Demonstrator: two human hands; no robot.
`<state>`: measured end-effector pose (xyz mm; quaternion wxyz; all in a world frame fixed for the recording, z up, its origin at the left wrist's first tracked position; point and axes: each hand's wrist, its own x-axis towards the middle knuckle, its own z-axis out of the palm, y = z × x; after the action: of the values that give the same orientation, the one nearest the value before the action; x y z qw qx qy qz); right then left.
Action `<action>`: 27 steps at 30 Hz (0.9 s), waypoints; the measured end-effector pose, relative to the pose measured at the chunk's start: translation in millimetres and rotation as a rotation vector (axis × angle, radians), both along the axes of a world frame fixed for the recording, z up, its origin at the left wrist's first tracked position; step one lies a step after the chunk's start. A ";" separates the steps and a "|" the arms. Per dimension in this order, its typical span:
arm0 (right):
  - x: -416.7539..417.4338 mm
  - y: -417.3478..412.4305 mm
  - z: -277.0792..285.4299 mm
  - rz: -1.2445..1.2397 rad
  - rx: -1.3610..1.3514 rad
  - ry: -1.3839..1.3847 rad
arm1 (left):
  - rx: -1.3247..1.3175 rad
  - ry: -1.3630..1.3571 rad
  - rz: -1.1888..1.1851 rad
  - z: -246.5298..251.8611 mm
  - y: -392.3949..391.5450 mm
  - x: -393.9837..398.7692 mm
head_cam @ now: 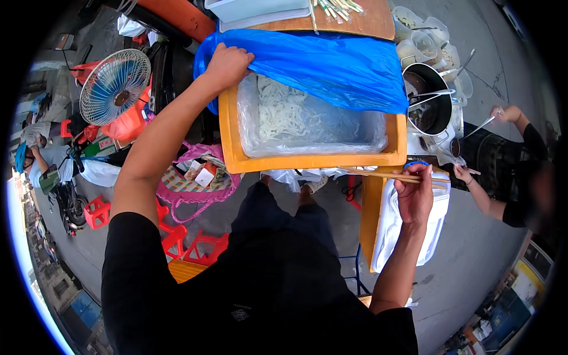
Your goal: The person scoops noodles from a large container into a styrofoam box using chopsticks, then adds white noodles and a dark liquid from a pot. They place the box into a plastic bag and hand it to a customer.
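My left hand point(229, 65) grips the edge of a blue plastic sheet point(328, 66) at the upper left corner of a yellow foam box point(310, 164). The sheet covers the far part of the box. Clear plastic film lines the inside, and white rice noodles point(282, 108) lie in the left part of it. To the right of the box, my right hand point(416, 193) holds a pair of long wooden chopsticks point(395, 176), which point left along the box's near edge. Below them is a lidded white plastic container point(412, 222).
Right of the box stands a metal pot point(428, 100) with ladles, beside several clear tubs of food. A co-worker point(488, 204) at the right holds a ladle and a plastic bag. A fan point(116, 87) and pink woven basket point(199, 182) are left; wrapped sticks point(337, 9) lie beyond.
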<state>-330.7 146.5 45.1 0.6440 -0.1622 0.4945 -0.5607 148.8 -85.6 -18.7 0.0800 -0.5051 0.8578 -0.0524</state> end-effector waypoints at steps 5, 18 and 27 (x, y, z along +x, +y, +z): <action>149.9 -101.3 -80.1 0.504 -0.404 0.761 | -0.232 0.318 -0.171 2.5 -42.7 42.5; 304.0 -165.4 -260.7 0.850 -0.423 0.779 | -0.079 0.505 -0.090 15.2 -23.4 67.9; 268.6 -161.3 -239.0 0.807 -0.387 1.143 | 0.139 0.654 -0.055 32.2 -13.4 77.3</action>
<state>-62.2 -14.8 -193.9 0.4015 -0.7108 0.5473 -0.1844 226.1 -99.0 13.5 -0.1669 -0.4651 0.8528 0.1690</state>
